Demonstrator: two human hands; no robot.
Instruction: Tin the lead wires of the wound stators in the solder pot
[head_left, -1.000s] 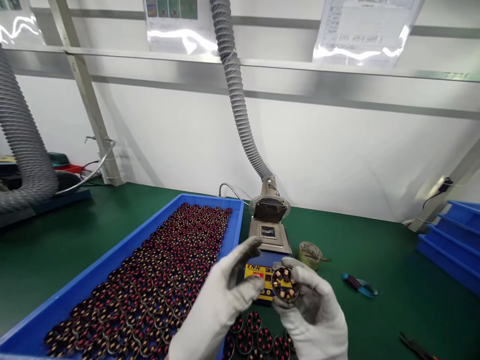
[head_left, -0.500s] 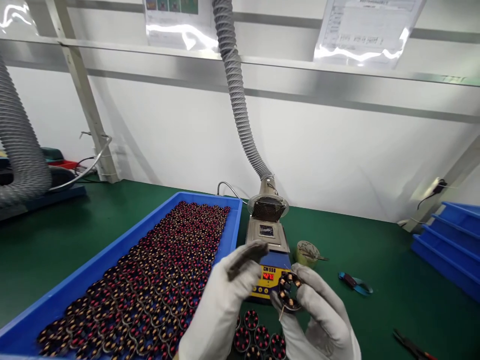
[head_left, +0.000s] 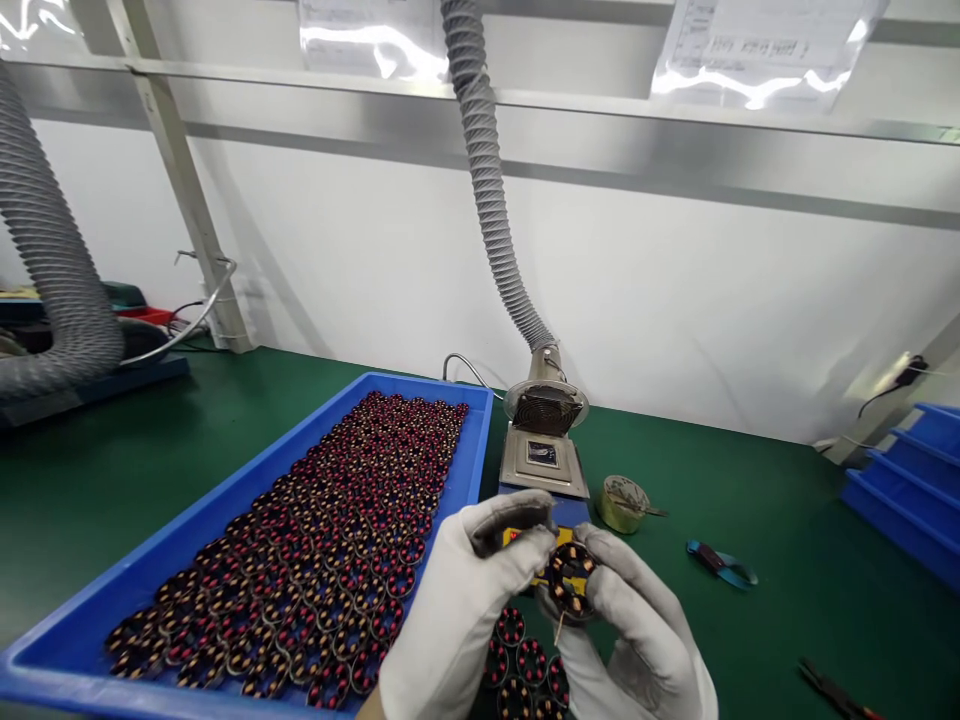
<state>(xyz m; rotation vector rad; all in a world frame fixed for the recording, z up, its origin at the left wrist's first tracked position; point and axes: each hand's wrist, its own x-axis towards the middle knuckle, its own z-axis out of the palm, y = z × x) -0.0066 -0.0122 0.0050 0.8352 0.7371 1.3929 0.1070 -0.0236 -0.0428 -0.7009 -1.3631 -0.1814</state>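
Since the earlier frame, the left hand [head_left: 457, 590] has closed in on the wound ring [head_left: 574, 603], its fingertips now by the ring's left edge and covering more of the yellow panel [head_left: 511, 536] behind. At the left, a blue tray [head_left: 474, 450] lies on the green tabletop [head_left: 772, 480], filled with similar rings [head_left: 315, 520] in rows. Just right of it is the left hand, gloved, its thumb and forefinger drawn nearly together; whether they touch the ring or pinch something fine, I cannot tell. Below the hands, near side, loose rings [head_left: 525, 660] sit on the tabletop. The wound ring is held up between the hands, a thin wire end [head_left: 559, 628] hanging from its lower edge, with the metal-topped unit [head_left: 544, 455] on the far side. The right hand [head_left: 637, 620] has its fingers clamped on the ring's right side. To do this well, I would keep that grip on the rim, clear of the windings, steady the ring, and use only light left fingertips so the wire is not bent. Farther right come a tin [head_left: 624, 503], a teal tool [head_left: 721, 565] and, nearer, pliers [head_left: 832, 690].
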